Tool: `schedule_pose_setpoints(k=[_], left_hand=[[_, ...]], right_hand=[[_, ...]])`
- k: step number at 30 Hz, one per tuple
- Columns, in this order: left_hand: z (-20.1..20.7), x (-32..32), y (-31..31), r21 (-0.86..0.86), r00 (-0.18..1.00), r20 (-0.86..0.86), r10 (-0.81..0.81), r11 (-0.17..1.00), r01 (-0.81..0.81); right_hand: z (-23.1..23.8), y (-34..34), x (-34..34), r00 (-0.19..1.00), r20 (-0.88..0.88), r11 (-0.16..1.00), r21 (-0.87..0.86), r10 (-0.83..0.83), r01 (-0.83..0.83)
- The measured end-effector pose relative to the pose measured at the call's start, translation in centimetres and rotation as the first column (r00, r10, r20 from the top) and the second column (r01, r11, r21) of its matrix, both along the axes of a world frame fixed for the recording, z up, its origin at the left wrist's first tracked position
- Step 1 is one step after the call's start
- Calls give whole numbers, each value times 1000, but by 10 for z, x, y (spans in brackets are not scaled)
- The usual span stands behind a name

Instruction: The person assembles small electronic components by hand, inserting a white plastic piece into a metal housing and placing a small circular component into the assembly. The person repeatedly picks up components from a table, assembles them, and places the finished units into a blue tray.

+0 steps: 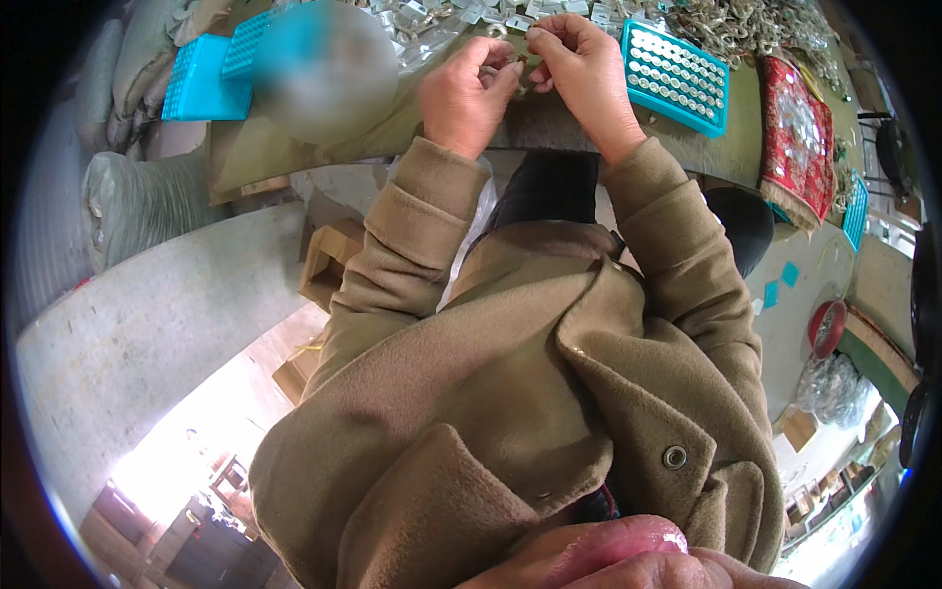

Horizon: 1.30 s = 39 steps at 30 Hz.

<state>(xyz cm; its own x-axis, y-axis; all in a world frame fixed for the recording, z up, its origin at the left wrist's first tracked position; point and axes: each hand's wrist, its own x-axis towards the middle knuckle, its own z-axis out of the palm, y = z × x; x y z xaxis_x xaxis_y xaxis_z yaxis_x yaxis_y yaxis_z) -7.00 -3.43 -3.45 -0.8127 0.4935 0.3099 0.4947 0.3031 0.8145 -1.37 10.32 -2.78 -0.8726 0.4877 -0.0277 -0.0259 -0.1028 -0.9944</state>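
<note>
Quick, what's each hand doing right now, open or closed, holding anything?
Left hand: closed in a pinch; anything held is too small to identify.
Right hand: also pinched closed; cannot tell what, if anything, it holds.

The left forearm (400,236) and right forearm (677,231) reach far, converging; the left grip (466,96) and right grip (586,80) nearly meet, both curled inward.

A workshop is revealed here, an assembly spot by the look of it: the workbench (240,169) is strewn with loose metal parts (760,29), heaped along its far side, and there, a turquoise tray (673,115) is filled with small round pieces in tidy rows! More turquoise trays (206,83) are set at the left, bulging sacks (147,206) are piled beyond, and a cardboard box (329,260) is glimpsed below.
</note>
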Motion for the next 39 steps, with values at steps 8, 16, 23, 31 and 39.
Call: schedule_pose_setpoints(k=[8, 16, 23, 31, 39], left_hand=[[8, 5, 4, 11, 994, -109, -15, 1000, 17], [23, 9, 7, 424, 619, 751, -231, 887, -183], [24, 16, 10, 560, 590, 713, -379, 814, -154], [34, 18, 8, 347, 803, 554, -217, 938, 14], [29, 15, 9, 310, 941, 310, -137, 950, 36]], right_hand=[[3, 1, 17, 1000, -3, 988, 152, -1, 1], [10, -5, 23, 989, -136, 998, -40, -63, 58], [12, -5, 30, 996, -83, 999, 34, 15, -12], [12, 1, 34, 999, -43, 1000, 21, -10, 11], [14, 2, 36, 997, -38, 997, 18, 70, -69]])
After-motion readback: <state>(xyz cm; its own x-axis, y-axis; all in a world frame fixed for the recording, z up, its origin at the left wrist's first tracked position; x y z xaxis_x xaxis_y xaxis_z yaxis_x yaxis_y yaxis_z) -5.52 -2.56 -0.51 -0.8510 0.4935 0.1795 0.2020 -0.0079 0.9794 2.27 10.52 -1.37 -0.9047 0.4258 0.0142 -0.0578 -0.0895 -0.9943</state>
